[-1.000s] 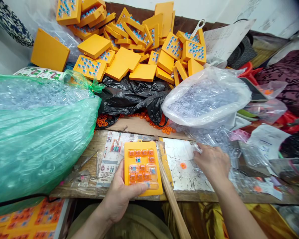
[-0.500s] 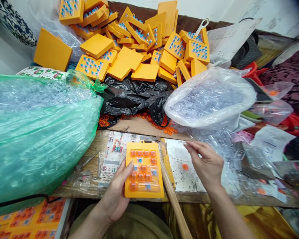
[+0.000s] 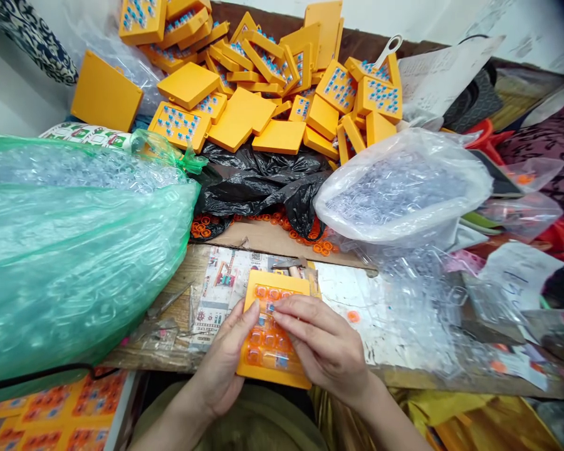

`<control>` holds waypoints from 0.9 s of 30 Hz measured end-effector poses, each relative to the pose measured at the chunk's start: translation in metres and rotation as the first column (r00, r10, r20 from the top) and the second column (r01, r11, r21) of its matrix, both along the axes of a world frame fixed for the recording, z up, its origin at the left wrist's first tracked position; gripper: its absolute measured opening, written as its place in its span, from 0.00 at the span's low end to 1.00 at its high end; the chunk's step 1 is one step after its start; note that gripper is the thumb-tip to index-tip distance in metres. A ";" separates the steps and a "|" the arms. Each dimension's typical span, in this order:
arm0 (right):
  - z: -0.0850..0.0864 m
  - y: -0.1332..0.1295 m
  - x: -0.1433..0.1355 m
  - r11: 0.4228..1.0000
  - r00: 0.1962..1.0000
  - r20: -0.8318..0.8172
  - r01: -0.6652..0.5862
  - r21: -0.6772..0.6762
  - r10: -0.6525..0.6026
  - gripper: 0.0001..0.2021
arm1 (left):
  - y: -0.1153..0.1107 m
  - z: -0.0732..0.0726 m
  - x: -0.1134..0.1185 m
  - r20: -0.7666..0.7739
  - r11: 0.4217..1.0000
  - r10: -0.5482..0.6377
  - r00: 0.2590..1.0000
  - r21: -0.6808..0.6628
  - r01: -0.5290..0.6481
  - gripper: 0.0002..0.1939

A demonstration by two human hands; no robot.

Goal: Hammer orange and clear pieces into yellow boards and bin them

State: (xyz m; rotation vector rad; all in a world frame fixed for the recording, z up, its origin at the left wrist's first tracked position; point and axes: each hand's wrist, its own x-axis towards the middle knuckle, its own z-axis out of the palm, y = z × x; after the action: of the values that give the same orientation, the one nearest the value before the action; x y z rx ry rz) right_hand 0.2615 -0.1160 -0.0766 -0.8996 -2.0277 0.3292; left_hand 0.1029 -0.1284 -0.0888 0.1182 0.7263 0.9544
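My left hand grips the left edge of a yellow plastic game board, its thumb lying on the front. Rows of clear orange caps and a few clear pieces over blue-printed spots cover the board's face. My right hand reaches across the board's right side, fingertips pinched together against its upper middle. Whatever sits between those fingertips is too small or hidden to make out. Behind the board, the head of a hammer shows. One loose orange cap lies on the white sheet to the right.
A green bag of clear plastic pieces bulges at left; a white bag of similar pieces stands at right. Yellow boards are heaped at the back. Orange caps lie by a black bag. Filled boards sit lower left.
My right hand has moved left from above the white sheet onto the board's face. The board has tilted slightly in my left hand, and the view has shifted a little.
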 end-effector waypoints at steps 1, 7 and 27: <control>0.000 0.000 0.001 1.000 0.999 0.026 -0.028 -0.009 0.028 0.26 | 0.000 0.001 0.000 -0.011 1.000 0.000 1.000 -0.002 0.000 0.22; 0.000 -0.007 0.001 0.995 0.998 0.015 -0.054 -0.085 0.056 0.26 | 0.001 0.003 -0.003 -0.053 1.000 -0.026 0.998 0.008 0.027 0.24; -0.016 -0.019 -0.016 0.749 0.701 -0.401 0.289 -0.596 -0.590 0.34 | -0.014 0.004 0.009 -0.307 0.983 0.105 0.946 0.178 -0.051 0.20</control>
State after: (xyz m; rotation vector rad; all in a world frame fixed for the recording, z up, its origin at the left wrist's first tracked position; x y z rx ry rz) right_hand 0.2458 -0.1347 -0.0923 -1.3924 -1.1046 0.7583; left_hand 0.1119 -0.1423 -0.0846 0.4003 0.9494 1.0859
